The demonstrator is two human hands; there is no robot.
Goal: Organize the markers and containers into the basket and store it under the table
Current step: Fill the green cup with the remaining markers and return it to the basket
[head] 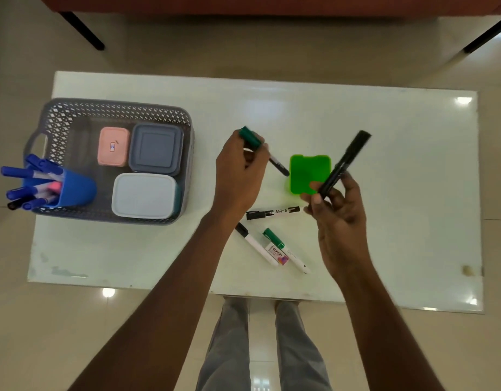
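On the white table (398, 221) lie an "AW-3" marker (273, 213) and a "camlin" marker (277, 253).

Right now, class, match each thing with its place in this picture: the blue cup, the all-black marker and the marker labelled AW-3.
Things:
1. blue cup
2. all-black marker
3. AW-3 marker

Places:
A. lying flat on the table
B. inside the basket
C. held in the right hand

Pairs: 1-B, 2-C, 3-A

A glossy white table (384, 122) lies under the grip, on beige floor tiles (32, 334). Beyond the grip stands a black furniture leg (82, 31).
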